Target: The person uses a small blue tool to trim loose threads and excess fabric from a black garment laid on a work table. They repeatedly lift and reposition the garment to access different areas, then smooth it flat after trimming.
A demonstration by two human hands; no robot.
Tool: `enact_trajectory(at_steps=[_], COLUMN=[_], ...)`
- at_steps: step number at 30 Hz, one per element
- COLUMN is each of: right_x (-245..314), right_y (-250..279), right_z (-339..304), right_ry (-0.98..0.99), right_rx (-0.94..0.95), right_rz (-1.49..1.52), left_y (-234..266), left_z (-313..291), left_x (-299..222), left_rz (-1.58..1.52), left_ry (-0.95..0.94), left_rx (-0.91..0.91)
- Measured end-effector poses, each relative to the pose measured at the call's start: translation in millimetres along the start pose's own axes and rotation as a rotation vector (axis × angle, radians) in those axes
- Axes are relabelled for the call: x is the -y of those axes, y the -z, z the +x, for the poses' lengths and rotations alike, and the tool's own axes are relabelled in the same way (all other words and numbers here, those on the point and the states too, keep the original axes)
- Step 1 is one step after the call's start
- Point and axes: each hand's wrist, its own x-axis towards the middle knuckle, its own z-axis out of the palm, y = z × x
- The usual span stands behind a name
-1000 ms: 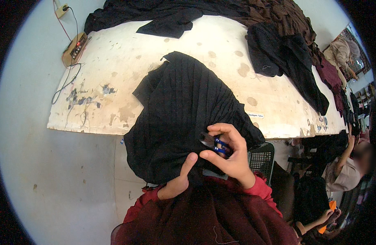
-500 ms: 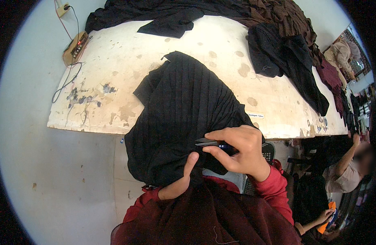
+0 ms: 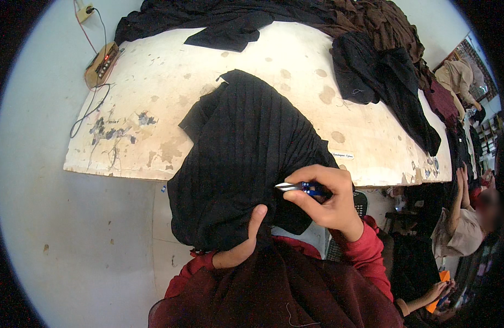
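Cloth, black and pleated, is lying partly on the table and hanging over its near edge toward the wearer. I'm seeing the right hand pinching snips between thumb and fingers, tips pointing left over the cloth; whether they're touching it, I can't tell. Left hand is resting its thumb on the cloth near the tips; its fingers are hiding underneath, so I can't tell if it's pinching. Progress: I'm judging this piece as mid-work, cloth in place and snips at the ready. I'm spotting no fresh offcut by the tips, so what's cut or left is staying unclear. Pile is sitting at the back, done or waiting, can't say.
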Motion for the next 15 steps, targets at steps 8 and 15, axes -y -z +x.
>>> enact_trajectory(at_steps=[8, 15], right_x=[-0.5, -25.3], right_y=[-21.3, -29.5], right_z=[-0.7, 14.6], right_ry=[0.023, -0.287], right_rx=[0.068, -0.317], right_rz=[0.018, 0.015], left_y=[-1.2, -6.8], left_z=[-3.6, -4.4], left_x=[13.2, 14.0], left_rz=[0.296, 0.061], left_ry=[-0.202, -0.063], left_rx=[0.026, -0.038])
